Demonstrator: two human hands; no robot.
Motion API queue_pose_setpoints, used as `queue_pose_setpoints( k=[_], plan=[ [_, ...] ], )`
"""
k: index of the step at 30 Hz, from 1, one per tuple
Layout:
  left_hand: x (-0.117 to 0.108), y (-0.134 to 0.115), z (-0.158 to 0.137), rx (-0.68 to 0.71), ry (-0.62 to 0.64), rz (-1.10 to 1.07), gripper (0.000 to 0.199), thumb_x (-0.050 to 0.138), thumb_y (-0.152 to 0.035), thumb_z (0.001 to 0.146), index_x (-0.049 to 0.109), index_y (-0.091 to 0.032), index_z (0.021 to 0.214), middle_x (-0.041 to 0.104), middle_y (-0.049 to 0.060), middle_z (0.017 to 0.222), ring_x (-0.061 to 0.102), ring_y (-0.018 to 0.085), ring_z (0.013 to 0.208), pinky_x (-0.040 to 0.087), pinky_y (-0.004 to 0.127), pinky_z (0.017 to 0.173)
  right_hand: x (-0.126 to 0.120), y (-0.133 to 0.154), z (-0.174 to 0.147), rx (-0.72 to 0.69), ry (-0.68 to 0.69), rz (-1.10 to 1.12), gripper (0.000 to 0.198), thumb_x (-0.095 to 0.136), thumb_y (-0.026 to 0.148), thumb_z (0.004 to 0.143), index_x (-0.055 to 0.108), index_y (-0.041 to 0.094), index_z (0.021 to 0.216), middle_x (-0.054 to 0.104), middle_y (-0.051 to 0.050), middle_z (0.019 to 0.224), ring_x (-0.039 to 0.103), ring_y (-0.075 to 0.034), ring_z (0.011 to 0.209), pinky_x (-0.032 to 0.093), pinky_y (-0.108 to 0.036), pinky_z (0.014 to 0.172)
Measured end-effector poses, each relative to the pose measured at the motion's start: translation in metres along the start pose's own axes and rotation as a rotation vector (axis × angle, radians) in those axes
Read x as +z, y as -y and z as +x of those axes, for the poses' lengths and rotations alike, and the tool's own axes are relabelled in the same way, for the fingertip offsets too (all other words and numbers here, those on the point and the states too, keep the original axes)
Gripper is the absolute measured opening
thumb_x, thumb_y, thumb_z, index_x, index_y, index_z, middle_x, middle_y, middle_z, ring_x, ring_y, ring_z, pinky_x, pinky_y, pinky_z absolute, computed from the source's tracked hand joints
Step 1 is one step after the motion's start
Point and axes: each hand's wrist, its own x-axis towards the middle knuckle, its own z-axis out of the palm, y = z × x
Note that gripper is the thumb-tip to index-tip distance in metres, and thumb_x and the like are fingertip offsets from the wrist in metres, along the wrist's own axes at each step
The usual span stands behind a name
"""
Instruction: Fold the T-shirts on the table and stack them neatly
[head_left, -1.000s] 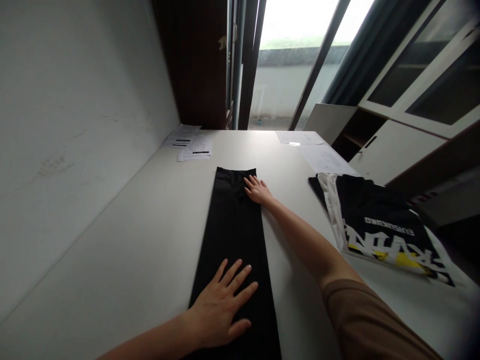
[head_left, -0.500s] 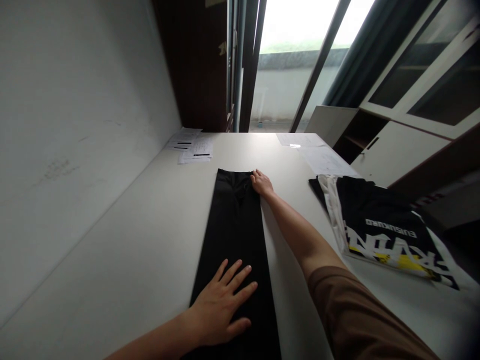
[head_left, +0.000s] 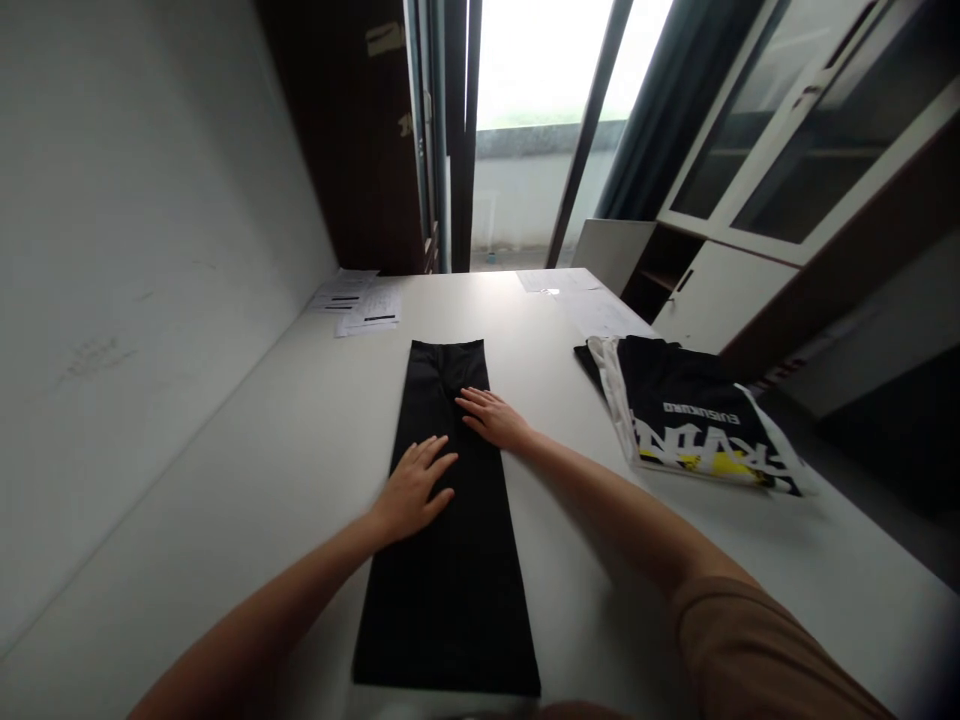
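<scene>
A pair of black trousers, folded lengthwise into a long strip, lies flat on the white table. The waist end points away from me and the hem end lies near the table's front. My left hand rests on the left half of the trousers, around mid-length, with its fingers apart. Farther up, my right hand lies across the right side just below the waist, fingers stretched out over some creases. Neither hand grips the cloth.
A stack of folded clothes, black and white with yellow print, sits to the right. Papers lie at the back left and more sheets at the back right. A wall borders the left side; cabinets stand beyond the right.
My left hand has moved forward along the trousers. My right hand has left the waist corner and come inward and nearer onto the cloth. The view has shifted, showing the hem end.
</scene>
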Motion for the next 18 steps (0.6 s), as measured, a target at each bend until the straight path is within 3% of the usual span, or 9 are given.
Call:
queue_pose_setpoints(
  k=[7, 10, 14, 18],
  plan=[
    [0.004, 0.044, 0.094, -0.094, -0.109, 0.142, 0.058, 0.051, -0.040, 0.100, 0.043, -0.020, 0.154, 0.028, 0.010, 0.168, 0.022, 0.029, 0.155, 0.018, 0.050, 0.127, -0.003, 0.013, -0.034, 0.013, -0.020, 0.015, 0.048, 0.045, 0.047, 0.105, 0.054, 0.031, 0.149, 0.045, -0.002, 0.158, 0.037, -0.024, 0.149, 0.030, -0.048, 0.124],
    [0.010, 0.060, 0.125, -0.168, -0.077, 0.172, 0.064, 0.047, -0.045, 0.101, 0.035, -0.017, 0.158, 0.025, 0.013, 0.169, 0.020, 0.032, 0.156, 0.018, 0.053, 0.125, -0.005, 0.011, -0.033, 0.042, -0.051, 0.022, 0.048, 0.046, 0.047, 0.104, 0.056, 0.029, 0.147, 0.050, -0.004, 0.155, 0.041, -0.025, 0.147, 0.030, -0.048, 0.124],
    [0.026, 0.077, 0.141, -0.190, 0.039, 0.189, 0.068, 0.040, -0.050, 0.103, 0.029, -0.016, 0.161, 0.023, 0.014, 0.169, 0.017, 0.031, 0.157, 0.013, 0.055, 0.125, -0.007, 0.008, -0.031, 0.077, -0.112, 0.024, 0.046, 0.046, 0.044, 0.104, 0.057, 0.030, 0.146, 0.053, -0.004, 0.152, 0.045, -0.025, 0.144, 0.033, -0.048, 0.122],
    [0.038, 0.085, 0.141, -0.170, 0.038, 0.200, 0.067, 0.037, -0.054, 0.104, 0.027, -0.023, 0.162, 0.019, 0.010, 0.170, 0.015, 0.031, 0.157, 0.010, 0.057, 0.125, -0.005, 0.006, -0.021, 0.065, -0.136, -0.009, 0.050, 0.044, 0.044, 0.105, 0.050, 0.029, 0.152, 0.042, -0.004, 0.160, 0.037, -0.023, 0.149, 0.030, -0.045, 0.124]
  ],
)
